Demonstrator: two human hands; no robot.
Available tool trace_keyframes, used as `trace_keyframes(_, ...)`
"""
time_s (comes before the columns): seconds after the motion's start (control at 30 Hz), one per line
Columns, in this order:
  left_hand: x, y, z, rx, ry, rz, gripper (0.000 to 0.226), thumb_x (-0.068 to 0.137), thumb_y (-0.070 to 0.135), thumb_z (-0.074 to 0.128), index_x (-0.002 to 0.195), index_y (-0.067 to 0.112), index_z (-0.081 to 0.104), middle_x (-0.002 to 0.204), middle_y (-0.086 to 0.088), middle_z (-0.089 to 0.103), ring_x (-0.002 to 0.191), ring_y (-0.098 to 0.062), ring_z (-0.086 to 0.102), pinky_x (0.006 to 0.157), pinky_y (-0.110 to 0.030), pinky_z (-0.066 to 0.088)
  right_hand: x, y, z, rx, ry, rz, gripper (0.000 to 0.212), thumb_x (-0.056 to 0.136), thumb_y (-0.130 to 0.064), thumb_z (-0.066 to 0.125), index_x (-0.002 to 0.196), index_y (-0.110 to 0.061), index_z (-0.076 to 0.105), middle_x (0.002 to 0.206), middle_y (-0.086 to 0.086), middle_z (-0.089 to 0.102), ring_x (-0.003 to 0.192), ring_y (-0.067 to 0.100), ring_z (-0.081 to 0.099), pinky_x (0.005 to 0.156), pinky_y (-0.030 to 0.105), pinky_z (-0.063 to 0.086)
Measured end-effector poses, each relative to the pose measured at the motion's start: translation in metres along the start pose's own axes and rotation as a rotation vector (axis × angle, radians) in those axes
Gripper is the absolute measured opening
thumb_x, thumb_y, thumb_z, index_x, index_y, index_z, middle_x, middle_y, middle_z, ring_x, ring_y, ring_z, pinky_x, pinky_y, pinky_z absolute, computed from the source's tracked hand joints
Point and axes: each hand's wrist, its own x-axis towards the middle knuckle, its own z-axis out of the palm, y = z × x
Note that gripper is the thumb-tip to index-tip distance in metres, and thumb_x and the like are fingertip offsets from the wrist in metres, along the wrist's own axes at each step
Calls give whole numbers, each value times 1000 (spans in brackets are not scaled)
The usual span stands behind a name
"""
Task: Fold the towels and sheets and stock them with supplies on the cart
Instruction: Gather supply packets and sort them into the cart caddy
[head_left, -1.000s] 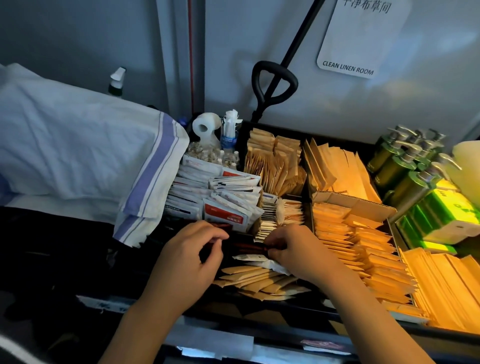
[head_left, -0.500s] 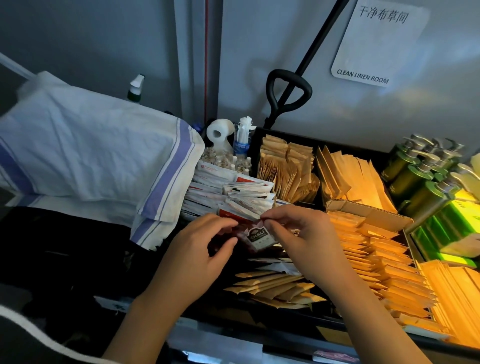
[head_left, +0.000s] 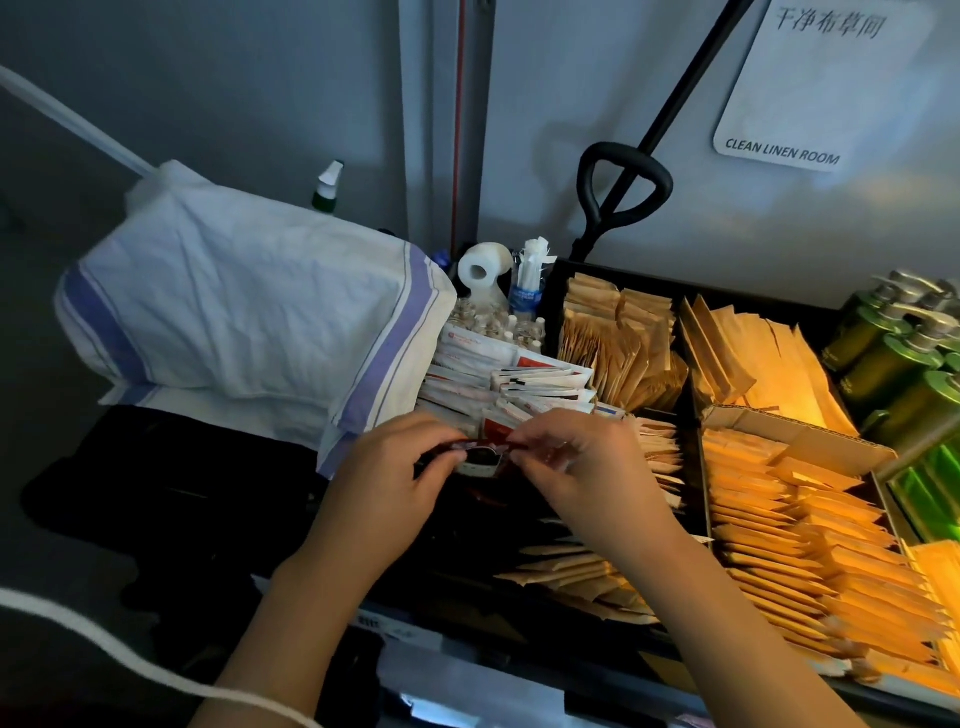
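- Vs 0.5 s ago: both hands have shifted up toward the white/red sachet stack, and the dark sachet (head_left: 480, 457) they pinch now lies flatter, its label harder to read.
- Far left, 9 o'clock: folded white towel w/ blue stripes (head_left: 249, 322) piled on the cart (head_left: 623, 642), its striped edge hanging down just beside the sachet stack.
- Behind the towel, 11 o'clock: spray bottle (head_left: 327, 187), only its top showing.
- Left hand (head_left: 389, 483): thumb and forefinger closed on the sachet's left edge, other fingers curled under.
- Sachet sits at centre, between the two hands, directly in front of the white/red sachet stack (head_left: 509, 384); it and the hands block the near row of that stack.
- 12 o'clock, back of the cart: paper roll (head_left: 483, 270) and a small bottle stuffed w/ wrapped sticks (head_left: 530, 280), close together.
- Black D-handle pole (head_left: 623, 182) leans on the wall above them.
- Right hand (head_left: 582, 467): fingertips pinched on the sachet's right edge, rest of the fingers bent; forearm crosses over tan packets (head_left: 571, 571) at 6 o'clock.
- Right of centre, 1–2 o'clock: upright brown paper packets (head_left: 613, 338) in a black bin.
- 3–4 o'clock: rows of orange-lit packets (head_left: 779, 519) beside a cardboard flap (head_left: 800, 436).
- Far right: green pump bottles (head_left: 893, 358), tight together.
- Upper right: wall sign (head_left: 810, 83) reading CLEAN LINEN ROOM.
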Motion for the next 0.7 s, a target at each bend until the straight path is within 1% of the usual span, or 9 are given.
trace_keyframes(0.1,-9,-5,8,20,-32,-10,11,91,12,76,99,20,77,94,15,69,92,-6,67,81,-38,56,-9,3,7,-40,-15,-15,20,83,-3,80,94,-20,81,84,-20,67,76,-3,63,68,10,48)
trace_keyframes(0.2,-10,-6,12,28,-38,-15,11,90,10,77,96,19,78,92,13,70,89,-7,67,80,-38,56,-14,4,13,-96,9,-67,20,83,-3,80,96,-18,81,89,-12,71,79,2,64,72,22,56)
trace_keyframes(0.27,-9,-5,11,29,-32,-12,11,91,12,76,98,20,78,94,13,70,90,-7,67,81,-37,56,-16,5,12,-88,43,-78,20,83,-4,80,97,-18,80,91,-9,71,80,6,66,72,27,57)
trace_keyframes(0.37,-6,-3,10,40,-48,0,13,94,17,72,104,24,76,97,16,71,93,-5,66,82,-35,56,-18,7,11,-70,62,-65,22,83,-8,79,101,-21,78,91,-13,67,79,6,65,71,25,56)
trace_keyframes(0.43,-2,-3,14,47,-90,-11,14,97,19,69,107,26,75,98,14,73,94,-6,66,81,-38,56,-18,9,13,-87,28,-56,23,85,-10,77,104,-23,78,92,-14,66,80,5,63,71,21,53)
trace_keyframes(0.5,3,-3,18,33,-111,-21,16,98,18,67,110,24,75,100,13,74,94,-7,68,81,-40,56,-16,13,16,-161,-44,-40,13,87,-13,75,98,-20,77,90,-11,66,79,5,60,69,22,48)
trace_keyframes(0.53,5,-4,19,19,-111,-20,17,98,16,67,111,23,76,101,13,75,94,-6,69,81,-39,57,-15,15,18,-207,-71,-39,5,88,-13,74,89,-18,74,86,-9,64,76,8,58,67,25,46)
trace_keyframes(0.6,6,-3,19,-8,-97,3,20,97,14,69,113,23,77,103,15,75,96,-1,69,83,-33,57,-16,17,21,-269,-51,-46,10,90,-12,73,81,-15,69,82,-7,62,74,13,58,65,29,46)
trace_keyframes(0.7,7,-3,19,-46,-43,42,20,96,12,71,113,20,77,105,14,75,99,0,69,88,-25,56,-18,14,20,-282,64,-92,7,90,-9,71,92,-15,73,86,-7,63,78,12,60,68,24,47)
